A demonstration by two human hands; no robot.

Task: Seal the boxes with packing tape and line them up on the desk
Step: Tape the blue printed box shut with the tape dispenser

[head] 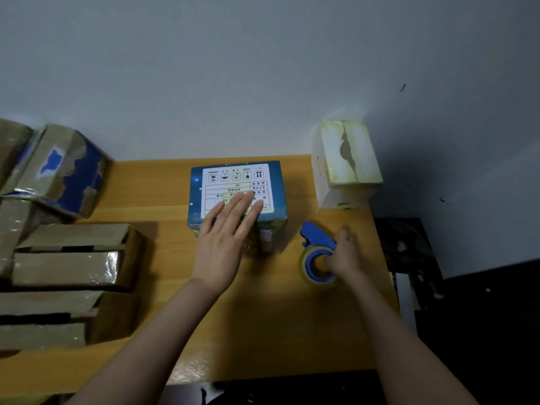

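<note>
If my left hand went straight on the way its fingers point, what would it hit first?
The left hand lies flat on the blue box, fingers aimed away and slightly right. Past its far edge it would probably meet the wall first, just left of the tissue box; depth is unclear.

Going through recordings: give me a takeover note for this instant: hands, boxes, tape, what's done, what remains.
Left hand: open, flat on top of the blue box.
Right hand: grips the tape dispenser, right of that box.
White box stands at the far right corner of the desk; brown boxes are piled at the left.
Done: some brown boxes show glossy tape.
Left: probably tape any unsealed boxes, then line all up; no row yet.
</note>
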